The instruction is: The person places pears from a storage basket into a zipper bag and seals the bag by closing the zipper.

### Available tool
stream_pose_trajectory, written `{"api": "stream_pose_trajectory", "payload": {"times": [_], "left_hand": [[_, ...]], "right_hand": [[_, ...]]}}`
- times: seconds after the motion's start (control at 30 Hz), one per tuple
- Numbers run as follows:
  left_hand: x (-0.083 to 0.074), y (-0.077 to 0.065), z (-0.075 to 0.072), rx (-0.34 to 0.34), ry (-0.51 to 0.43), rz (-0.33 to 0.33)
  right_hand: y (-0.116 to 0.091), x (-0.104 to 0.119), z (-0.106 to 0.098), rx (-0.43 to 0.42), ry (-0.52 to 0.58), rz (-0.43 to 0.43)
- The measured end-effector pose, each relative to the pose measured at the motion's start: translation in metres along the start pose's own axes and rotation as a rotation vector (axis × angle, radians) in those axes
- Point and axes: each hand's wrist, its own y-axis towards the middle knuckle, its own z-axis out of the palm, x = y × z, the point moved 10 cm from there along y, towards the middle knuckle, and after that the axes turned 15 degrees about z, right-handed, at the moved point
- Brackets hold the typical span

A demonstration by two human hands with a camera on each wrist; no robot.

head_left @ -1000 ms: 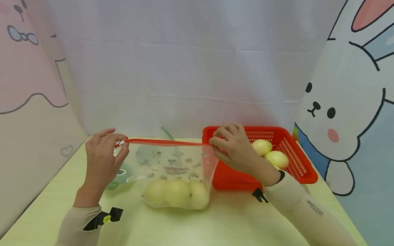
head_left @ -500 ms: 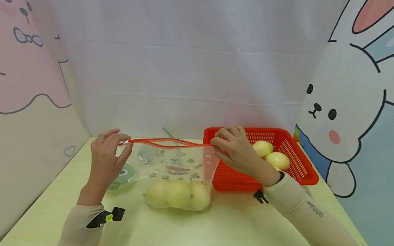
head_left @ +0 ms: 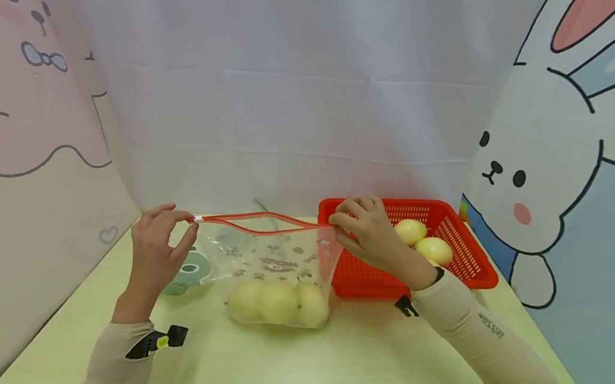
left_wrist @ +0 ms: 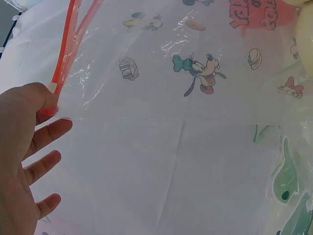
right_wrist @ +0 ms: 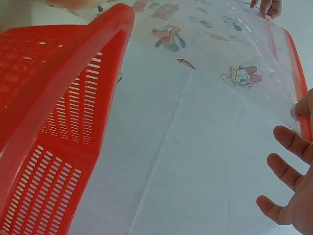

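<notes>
A clear zip bag (head_left: 270, 252) with a red zip and cartoon prints hangs upright between both hands. Several round pale yellow fruits (head_left: 279, 302) lie at its bottom, on the table. At the bag's top left corner my left hand (head_left: 157, 246) pinches the end of the red zip, right beside a white slider (head_left: 198, 219). The opposite top corner is pinched by my right hand (head_left: 361, 229). Between the hands the two red zip strips (head_left: 267, 216) stand apart. In the left wrist view the thumb and forefinger meet on the zip end, the other fingers (left_wrist: 44, 166) spread.
A red perforated basket (head_left: 469, 271) with pale yellow fruits (head_left: 433, 250) stands at the back right, partly behind my right hand. Behind the bag's left side lies a green thing with an eye-like mark (head_left: 191, 272). Printed cloth walls (head_left: 292, 112) enclose the pale table (head_left: 359, 365).
The bag's zip strips, nearly together a second ago, have parted into a narrow gap. My left hand shifted slightly right, then back left, showing more of the slider. My right hand stays nearly still.
</notes>
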Motion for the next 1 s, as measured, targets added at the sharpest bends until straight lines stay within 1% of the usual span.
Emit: {"api": "stream_pose_trajectory", "payload": {"times": [0.27,0.43,0.63,0.83,1.0], "left_hand": [[0.0004,0.0007,0.0021,0.041,-0.021,0.021],[-0.0006,0.0003,0.0022,0.031,-0.033,0.029],[0.0013,-0.0038,0.0009,0.008,-0.028,0.028],[-0.0001,-0.0030,0.0011,0.005,-0.024,0.034],[-0.0014,-0.0021,0.0009,0.008,-0.027,0.034]], "right_hand": [[-0.0004,-0.0046,0.0006,-0.007,-0.004,0.018],[0.0008,-0.0059,0.0011,-0.010,-0.006,0.029],[0.0009,-0.0096,0.0057,0.009,-0.009,0.070],[0.0016,-0.0100,0.0084,0.018,-0.012,0.093],[0.0030,-0.0084,0.0093,0.032,0.017,0.114]]}}
